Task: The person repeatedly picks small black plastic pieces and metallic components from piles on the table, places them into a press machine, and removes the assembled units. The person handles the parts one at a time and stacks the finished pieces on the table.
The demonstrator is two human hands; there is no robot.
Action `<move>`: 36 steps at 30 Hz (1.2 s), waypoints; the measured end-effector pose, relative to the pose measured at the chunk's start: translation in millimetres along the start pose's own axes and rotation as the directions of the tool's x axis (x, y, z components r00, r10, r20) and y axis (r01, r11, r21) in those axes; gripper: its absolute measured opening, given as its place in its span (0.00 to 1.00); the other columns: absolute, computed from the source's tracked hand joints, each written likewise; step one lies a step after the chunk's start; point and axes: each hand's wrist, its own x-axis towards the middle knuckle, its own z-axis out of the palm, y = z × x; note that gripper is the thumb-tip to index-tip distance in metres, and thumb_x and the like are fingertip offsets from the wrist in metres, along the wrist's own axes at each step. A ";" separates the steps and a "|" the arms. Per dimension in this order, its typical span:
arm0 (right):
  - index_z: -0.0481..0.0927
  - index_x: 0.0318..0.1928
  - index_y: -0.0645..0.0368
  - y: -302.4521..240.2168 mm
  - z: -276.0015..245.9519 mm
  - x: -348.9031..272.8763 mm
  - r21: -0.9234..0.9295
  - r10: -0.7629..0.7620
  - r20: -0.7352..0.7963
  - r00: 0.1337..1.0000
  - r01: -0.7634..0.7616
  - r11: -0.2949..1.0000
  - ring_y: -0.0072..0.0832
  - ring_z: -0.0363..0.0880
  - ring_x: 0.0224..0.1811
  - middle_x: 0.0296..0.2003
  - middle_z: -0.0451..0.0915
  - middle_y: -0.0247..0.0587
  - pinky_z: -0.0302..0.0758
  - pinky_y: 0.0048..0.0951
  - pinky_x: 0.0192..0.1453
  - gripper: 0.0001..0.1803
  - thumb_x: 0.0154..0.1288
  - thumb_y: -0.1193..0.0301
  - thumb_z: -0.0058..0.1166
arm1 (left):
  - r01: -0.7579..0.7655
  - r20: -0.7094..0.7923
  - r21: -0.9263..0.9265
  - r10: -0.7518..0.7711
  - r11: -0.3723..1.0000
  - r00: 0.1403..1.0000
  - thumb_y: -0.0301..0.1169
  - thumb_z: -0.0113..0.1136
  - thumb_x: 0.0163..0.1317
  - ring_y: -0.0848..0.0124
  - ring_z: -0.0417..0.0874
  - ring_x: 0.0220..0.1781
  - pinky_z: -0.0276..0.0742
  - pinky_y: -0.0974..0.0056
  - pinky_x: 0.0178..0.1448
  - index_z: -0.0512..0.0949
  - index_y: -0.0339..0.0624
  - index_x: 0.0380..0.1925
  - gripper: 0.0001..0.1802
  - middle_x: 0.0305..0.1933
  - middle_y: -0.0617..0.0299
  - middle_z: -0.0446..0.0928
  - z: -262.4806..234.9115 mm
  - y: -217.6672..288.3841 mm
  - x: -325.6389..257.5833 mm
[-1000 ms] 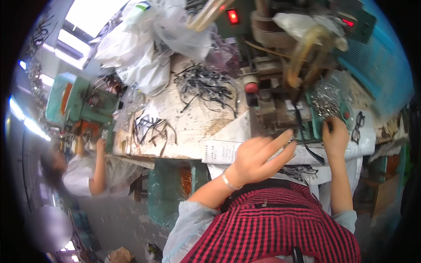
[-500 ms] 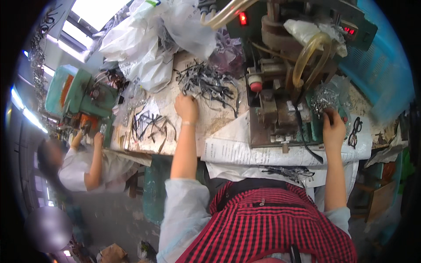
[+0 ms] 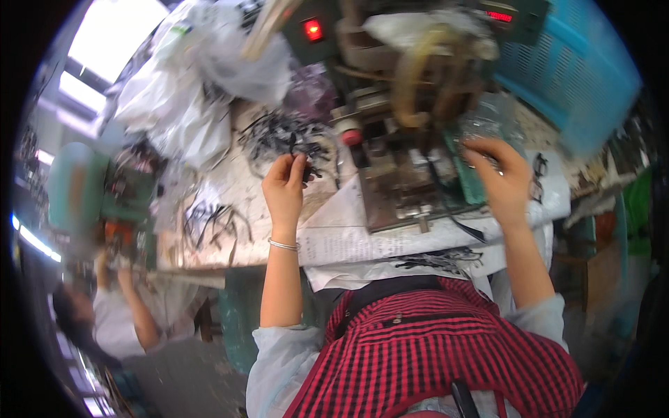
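Note:
My left hand [image 3: 284, 184] is closed in a pinch on a dark glasses temple, mostly hidden by the fingers. It is in front of a heap of dark glasses temples [image 3: 279, 136] on the worktable. At the right of the machine [image 3: 401, 181], my right hand [image 3: 503, 182] has curled fingers, with small shiny metal parts [image 3: 495, 166] showing between them. It is over the green tray [image 3: 470, 177] beside the machine. Another black temple [image 3: 456, 219] slants out from the machine's front. A black glasses frame [image 3: 539, 174] lies right of my right hand.
White plastic bags [image 3: 178, 104] are piled at the back left. Several loose temples [image 3: 212, 223] lie at the table's left, and more [image 3: 446, 260] at the front edge. A blue crate [image 3: 557, 76] stands back right. A co-worker [image 3: 132, 313] sits at the left.
My left hand has drawn back from the heap toward me with a dark temple in its fingers. My right hand remains by the metal parts, its fingers now more curled. The view has shifted.

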 end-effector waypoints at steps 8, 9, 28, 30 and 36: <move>0.76 0.62 0.66 2.4 51.7 -1.7 0.468 0.214 -0.050 0.976 -0.166 0.868 0.20 0.83 0.50 0.44 0.88 0.40 0.77 0.25 0.58 0.25 0.64 0.78 0.66 | 0.031 -0.175 -0.197 -0.067 0.980 0.982 0.32 0.58 0.78 0.74 0.85 0.28 0.78 0.72 0.31 0.78 0.35 0.33 0.13 0.34 0.56 0.86 34.5 -18.3 -46.7; 0.75 0.62 0.66 2.3 50.8 -0.7 0.480 0.232 -0.052 0.971 -0.180 0.859 0.20 0.83 0.50 0.45 0.88 0.40 0.76 0.25 0.59 0.26 0.64 0.79 0.66 | -0.063 -0.201 -0.227 0.016 0.972 0.980 0.31 0.58 0.78 0.73 0.85 0.28 0.79 0.72 0.32 0.78 0.35 0.34 0.13 0.35 0.54 0.86 42.5 -3.7 -43.5; 0.72 0.70 0.65 132.9 -13.1 -20.5 -0.085 0.076 -0.104 0.992 -0.085 0.993 0.35 0.78 0.66 0.64 0.79 0.48 0.71 0.34 0.71 0.26 0.72 0.80 0.54 | -0.159 -0.305 0.022 0.158 0.987 0.939 0.37 0.57 0.77 0.76 0.70 0.31 0.66 0.67 0.39 0.75 0.36 0.23 0.22 0.28 0.64 0.72 -36.7 -25.1 20.1; 0.71 0.71 0.65 153.2 -12.9 -28.9 -0.200 -0.001 -0.098 0.995 -0.019 0.980 0.34 0.77 0.66 0.64 0.79 0.48 0.70 0.33 0.72 0.27 0.73 0.80 0.53 | -0.036 -0.329 0.134 0.079 0.990 0.941 0.39 0.58 0.76 0.73 0.73 0.33 0.68 0.65 0.41 0.77 0.39 0.22 0.23 0.28 0.64 0.76 -86.1 -78.4 65.2; 0.71 0.70 0.69 185.7 -16.5 -40.8 -0.380 -0.137 -0.145 0.980 0.073 0.922 0.40 0.73 0.70 0.67 0.76 0.52 0.64 0.39 0.77 0.34 0.67 0.65 0.58 | 0.151 -0.234 0.542 -0.025 0.827 0.972 0.42 0.57 0.68 0.56 0.87 0.40 0.80 0.56 0.50 0.87 0.38 0.31 0.19 0.35 0.49 0.86 -154.3 -156.9 240.6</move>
